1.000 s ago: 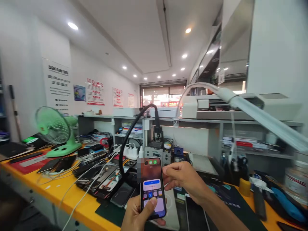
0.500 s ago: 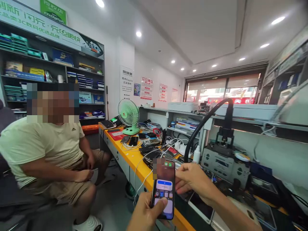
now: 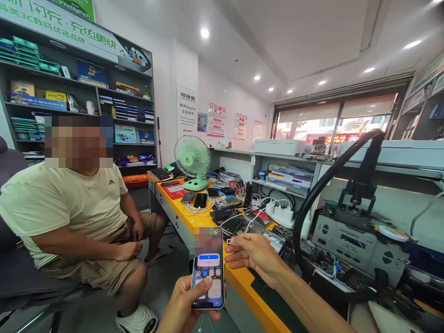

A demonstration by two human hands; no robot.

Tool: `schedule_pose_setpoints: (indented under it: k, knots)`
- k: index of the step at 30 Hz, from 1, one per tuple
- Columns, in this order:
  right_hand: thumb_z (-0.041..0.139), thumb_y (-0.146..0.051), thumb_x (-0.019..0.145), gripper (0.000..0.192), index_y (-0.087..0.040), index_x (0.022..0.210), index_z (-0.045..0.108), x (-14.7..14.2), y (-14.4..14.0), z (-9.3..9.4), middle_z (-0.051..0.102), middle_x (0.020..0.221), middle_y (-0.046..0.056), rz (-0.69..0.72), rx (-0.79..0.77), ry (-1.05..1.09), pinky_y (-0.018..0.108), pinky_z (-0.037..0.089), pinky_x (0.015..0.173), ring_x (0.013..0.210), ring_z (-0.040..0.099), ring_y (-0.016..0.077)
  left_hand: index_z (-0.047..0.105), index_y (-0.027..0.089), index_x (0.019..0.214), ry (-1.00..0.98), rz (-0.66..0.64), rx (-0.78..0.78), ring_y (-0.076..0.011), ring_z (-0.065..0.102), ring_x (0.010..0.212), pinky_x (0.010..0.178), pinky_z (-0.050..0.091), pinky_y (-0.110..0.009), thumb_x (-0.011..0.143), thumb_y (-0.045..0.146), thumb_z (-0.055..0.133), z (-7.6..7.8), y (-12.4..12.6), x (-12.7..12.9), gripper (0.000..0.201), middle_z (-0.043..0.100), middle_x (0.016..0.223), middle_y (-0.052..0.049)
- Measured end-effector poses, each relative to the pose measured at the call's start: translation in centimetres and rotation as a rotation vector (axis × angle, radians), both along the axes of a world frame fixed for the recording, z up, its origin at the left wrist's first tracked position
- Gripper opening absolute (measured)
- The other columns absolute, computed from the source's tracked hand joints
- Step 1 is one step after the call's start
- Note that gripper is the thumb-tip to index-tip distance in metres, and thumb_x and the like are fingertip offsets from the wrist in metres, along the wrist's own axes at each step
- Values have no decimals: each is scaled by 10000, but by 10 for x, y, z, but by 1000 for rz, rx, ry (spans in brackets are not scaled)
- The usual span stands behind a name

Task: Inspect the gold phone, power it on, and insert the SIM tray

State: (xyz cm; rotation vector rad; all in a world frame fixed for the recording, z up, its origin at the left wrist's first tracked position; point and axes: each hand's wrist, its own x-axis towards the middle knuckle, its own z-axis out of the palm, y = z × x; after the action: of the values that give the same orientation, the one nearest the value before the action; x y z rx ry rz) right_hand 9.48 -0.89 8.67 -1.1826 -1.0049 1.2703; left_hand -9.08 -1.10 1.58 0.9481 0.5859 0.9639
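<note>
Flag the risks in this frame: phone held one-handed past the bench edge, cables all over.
1. The phone sits in the left hand alone, out over the floor rather than the yellow bench; a slip would likely drop it.
2. The right hand hovers just above loose phones and the white cables; a snag could drag something off the edge.

Our left hand [image 3: 180, 307] holds the phone [image 3: 208, 273] before us; our right hand [image 3: 251, 254] sits just right of it. A seated person [image 3: 79, 217] is left, the bench [image 3: 243, 282] right, a fan [image 3: 192, 162] behind.
</note>
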Motion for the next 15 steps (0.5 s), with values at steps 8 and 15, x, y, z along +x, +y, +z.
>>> schedule_pose_setpoints:
  k: [8,15]
  knots:
    - [707,-326,774,210,-144,820,613,13,-4,-9,742,860,103,-51,-57,60,278,596,652,703,733,196,723,-1,964,42,188,-140,-234,706,769,565,605,-241,841,169,728,-9,81,-27,210,719,955,-197]
    - [831,-560,609,414,-227,656,589,53,-53,-32,695,736,67,-35,-209,-89,308,520,662,688,702,201,634,90,1048,212,325,-206,-138,670,787,664,598,-247,984,205,615,-1,211,-53,132,672,962,-56]
